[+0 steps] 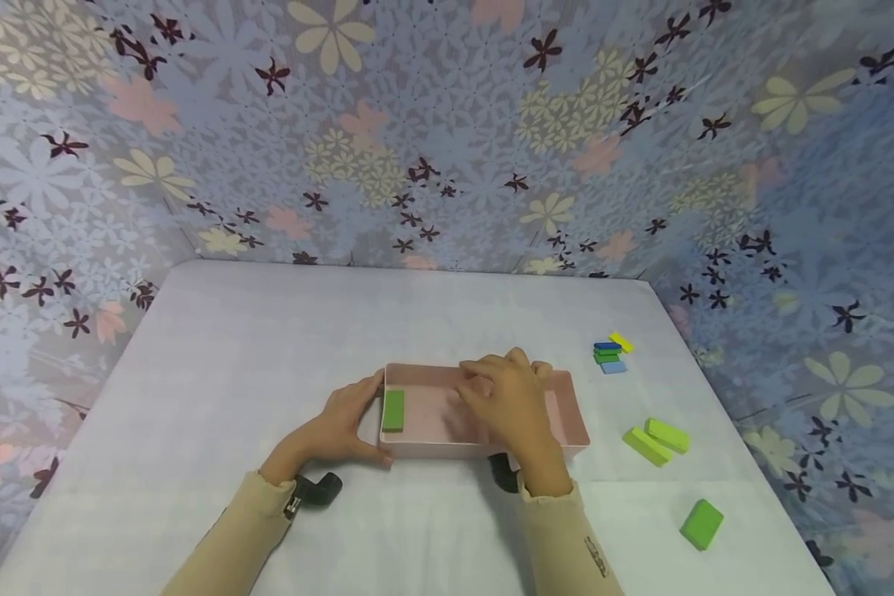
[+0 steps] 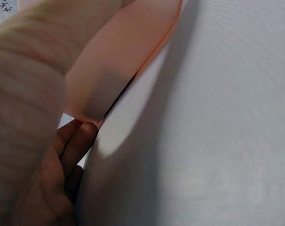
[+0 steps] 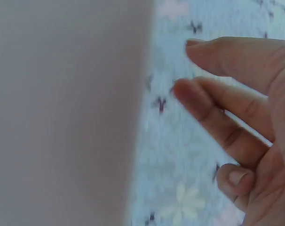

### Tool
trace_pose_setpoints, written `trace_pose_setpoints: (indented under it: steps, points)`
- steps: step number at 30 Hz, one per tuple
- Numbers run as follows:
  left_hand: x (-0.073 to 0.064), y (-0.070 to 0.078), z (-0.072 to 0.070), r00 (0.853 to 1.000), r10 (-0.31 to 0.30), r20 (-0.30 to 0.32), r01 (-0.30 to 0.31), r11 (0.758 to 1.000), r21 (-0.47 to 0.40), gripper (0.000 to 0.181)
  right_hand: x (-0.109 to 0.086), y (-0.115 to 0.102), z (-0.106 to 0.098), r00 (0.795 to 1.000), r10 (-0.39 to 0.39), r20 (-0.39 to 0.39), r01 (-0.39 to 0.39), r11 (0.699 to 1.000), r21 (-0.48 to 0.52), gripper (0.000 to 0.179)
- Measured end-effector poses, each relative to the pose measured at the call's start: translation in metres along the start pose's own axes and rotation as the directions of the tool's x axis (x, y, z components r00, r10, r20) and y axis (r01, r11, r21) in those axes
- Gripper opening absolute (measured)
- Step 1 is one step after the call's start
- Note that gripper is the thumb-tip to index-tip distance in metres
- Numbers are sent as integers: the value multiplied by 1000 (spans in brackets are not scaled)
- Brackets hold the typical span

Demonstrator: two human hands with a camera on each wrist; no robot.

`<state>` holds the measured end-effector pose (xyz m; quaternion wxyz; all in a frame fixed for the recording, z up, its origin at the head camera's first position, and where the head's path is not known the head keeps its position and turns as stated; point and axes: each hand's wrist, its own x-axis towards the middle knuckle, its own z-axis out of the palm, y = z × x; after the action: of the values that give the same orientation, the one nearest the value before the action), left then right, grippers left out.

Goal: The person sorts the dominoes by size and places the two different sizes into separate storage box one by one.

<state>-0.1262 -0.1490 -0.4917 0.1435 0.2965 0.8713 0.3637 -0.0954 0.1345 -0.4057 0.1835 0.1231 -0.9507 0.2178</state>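
A long, shallow pink box (image 1: 447,449) stands on the white table. My left hand (image 1: 343,422) holds its left end, with the thumb at the front corner and the fingers by the back corner. The left wrist view has the fingertips (image 2: 83,137) right at the box's lower edge. Inside, against the left wall, lies a green block (image 1: 393,411). My right hand (image 1: 512,397) is over the right half of the box, hiding part of the interior. Its thumb and fingertips stand apart with nothing between them in the right wrist view.
Right of the box lie two lime blocks (image 1: 646,447), and nearer the front a green block (image 1: 703,525). Farther back is a small group of blue and green pieces (image 1: 607,353) with a yellow piece (image 1: 622,342). Flowered cloth (image 1: 432,165) hangs behind the table (image 1: 268,331).
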Motion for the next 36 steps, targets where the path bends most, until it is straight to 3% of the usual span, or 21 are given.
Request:
trace_pose_setpoints:
  steps: [6, 15, 21, 27, 36]
  points:
    - [0, 2, 1, 1000, 1, 3, -1, 1000, 0, 139, -22, 27, -26, 992, 84, -97, -82, 996, 30, 20]
    - [0, 1, -1, 1000, -2, 9, 1, 1000, 14, 138, -57, 67, -49, 959, 235, -157, -237, 972, 9, 19]
    - [-1, 3, 1, 1000, 4, 3, -4, 1000, 10, 137, -75, 93, -64, 947, 266, -177, -272, 962, -8, 22]
    - [-1, 3, 1, 1000, 8, -10, -8, 1000, 0, 136, -83, 115, -75, 936, 321, -145, -325, 946, -1, 23]
    - [-1, 4, 0, 1000, 19, -10, -19, 1000, 9, 137, -106, 138, -97, 872, 490, 11, -489, 871, -46, 31]
